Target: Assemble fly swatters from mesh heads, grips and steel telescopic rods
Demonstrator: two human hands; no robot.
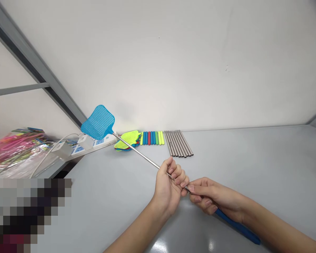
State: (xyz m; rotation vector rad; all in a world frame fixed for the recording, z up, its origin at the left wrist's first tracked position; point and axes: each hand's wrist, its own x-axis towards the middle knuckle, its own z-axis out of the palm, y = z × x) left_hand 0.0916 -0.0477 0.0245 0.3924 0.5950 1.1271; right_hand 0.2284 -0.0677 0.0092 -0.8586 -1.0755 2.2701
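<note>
A fly swatter with a blue mesh head and a thin metal rod slants across the view, its head up at the left. My left hand is closed around the lower part of the rod. Right beside it, my right hand pinches the rod's lower end. A dark blue handle runs out below the right hand toward the lower right. The joint between rod and handle is hidden by the right fingers.
Behind lie stacked swatter heads, a row of coloured handles and several metal tubes on the grey table. A power strip with plugs and cables sits at the left edge, near plastic-bagged items. A white wall stands behind.
</note>
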